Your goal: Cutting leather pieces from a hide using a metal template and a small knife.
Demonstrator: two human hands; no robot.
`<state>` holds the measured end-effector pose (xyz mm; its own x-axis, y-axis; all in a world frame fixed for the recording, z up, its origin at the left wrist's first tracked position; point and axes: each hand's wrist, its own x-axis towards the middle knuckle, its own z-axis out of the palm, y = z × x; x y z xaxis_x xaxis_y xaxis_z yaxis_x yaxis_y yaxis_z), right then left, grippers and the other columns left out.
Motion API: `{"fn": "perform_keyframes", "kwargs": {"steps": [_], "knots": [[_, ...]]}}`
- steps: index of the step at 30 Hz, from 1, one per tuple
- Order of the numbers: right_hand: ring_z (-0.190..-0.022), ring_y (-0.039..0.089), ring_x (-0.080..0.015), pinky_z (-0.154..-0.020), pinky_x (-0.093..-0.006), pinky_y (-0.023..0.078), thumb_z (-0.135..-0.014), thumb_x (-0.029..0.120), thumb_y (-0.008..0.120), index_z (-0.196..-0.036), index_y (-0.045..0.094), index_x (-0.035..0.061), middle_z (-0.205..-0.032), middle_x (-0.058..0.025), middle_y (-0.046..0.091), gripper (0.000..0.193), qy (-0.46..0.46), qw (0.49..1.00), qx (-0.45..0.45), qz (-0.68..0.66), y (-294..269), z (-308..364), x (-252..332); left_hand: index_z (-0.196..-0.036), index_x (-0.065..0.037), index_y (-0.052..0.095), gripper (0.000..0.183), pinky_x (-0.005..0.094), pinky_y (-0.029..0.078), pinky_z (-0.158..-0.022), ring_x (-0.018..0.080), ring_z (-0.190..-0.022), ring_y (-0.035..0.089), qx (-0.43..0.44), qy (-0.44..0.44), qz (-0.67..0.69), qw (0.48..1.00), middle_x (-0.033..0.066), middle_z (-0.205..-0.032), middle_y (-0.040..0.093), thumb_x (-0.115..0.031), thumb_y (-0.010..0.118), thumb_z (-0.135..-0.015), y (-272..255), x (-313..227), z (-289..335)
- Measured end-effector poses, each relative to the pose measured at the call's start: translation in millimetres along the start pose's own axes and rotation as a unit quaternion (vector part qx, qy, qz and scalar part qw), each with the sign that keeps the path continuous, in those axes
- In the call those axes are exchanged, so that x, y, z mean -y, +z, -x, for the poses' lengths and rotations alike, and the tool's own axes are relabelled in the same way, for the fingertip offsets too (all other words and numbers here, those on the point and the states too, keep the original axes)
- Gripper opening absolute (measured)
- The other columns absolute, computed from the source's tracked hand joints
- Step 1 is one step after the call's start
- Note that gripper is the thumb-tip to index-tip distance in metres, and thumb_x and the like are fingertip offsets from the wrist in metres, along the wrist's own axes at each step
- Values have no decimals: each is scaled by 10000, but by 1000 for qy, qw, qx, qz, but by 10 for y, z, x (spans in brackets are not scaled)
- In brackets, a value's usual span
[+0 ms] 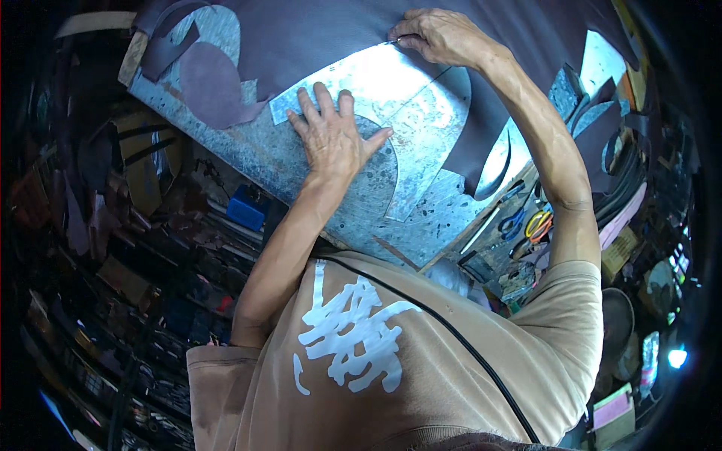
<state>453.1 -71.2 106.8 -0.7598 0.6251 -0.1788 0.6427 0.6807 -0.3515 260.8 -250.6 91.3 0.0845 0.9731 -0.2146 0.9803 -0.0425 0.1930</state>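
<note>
My left hand (331, 139) lies flat with fingers spread, pressing on a pale template sheet (432, 124) with a curved cut-out. The template rests on the bench, its upper edge against a large sheet of dark purplish-brown leather (316, 34). At that edge, my right hand (440, 36) is closed in a pinch around a slim, dark tool (392, 41). Only its short tip end shows, so I cannot tell whether it is a knife or a marker. A rounded leather offcut (210, 83) lies left of my left hand.
The mottled grey bench top (353, 214) ends in a wooden edge near my body. Yellow-orange-handled scissors (538, 224) and blue-handled scissors (513, 223) lie at the right. Leather scraps (481, 154) hang around the bench. A blue box (248, 207) stands below the left edge.
</note>
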Motion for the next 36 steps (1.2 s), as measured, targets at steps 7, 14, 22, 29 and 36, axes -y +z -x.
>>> {"fn": "perform_keyframes", "kwargs": {"steps": [7,14,22,29,36], "knots": [[-1022,617,-362,-900,-432,482,-880,197,528,-1073,677,48,-1038,-167,664,286,5,998,-11,-67,-214,285,-186,-1236,16,504,911,749,305,-949,537,-1286,268,-13,2,-11,1000,308,-1316,345,-680,721,-690,26,16,16],[-1024,636,-316,-919,-421,485,-919,243,543,-1124,681,80,-1101,-135,666,296,117,992,-17,-37,-19,601,-304,-1240,18,500,919,753,303,-929,546,-1257,276,-14,9,-6,1000,307,-1296,343,-677,730,-683,31,15,9],[-1047,638,-335,-932,-410,492,-951,269,556,-1140,681,54,-1143,-142,672,312,178,980,-79,-42,258,974,-353,-1241,26,503,927,761,286,-931,567,-1261,271,-13,13,6,1000,338,-1308,337,-676,733,-681,64,28,-7],[-1022,640,-377,-928,-445,492,-916,250,564,-1113,697,61,-1104,-184,679,304,283,941,-157,-93,431,1228,-73,-1225,23,531,896,762,311,-932,582,-1278,253,5,2,-4,1000,349,-1320,339,-658,742,-681,1,2,-40],[-1062,618,-376,-941,-437,476,-928,245,566,-1136,679,43,-1136,-186,665,311,321,932,-136,-98,393,1248,-25,-1325,-43,510,570,640,362,-997,507,-1258,376,15,132,-39,990,342,-1409,325,-344,675,-871,-107,-137,-75]]}}
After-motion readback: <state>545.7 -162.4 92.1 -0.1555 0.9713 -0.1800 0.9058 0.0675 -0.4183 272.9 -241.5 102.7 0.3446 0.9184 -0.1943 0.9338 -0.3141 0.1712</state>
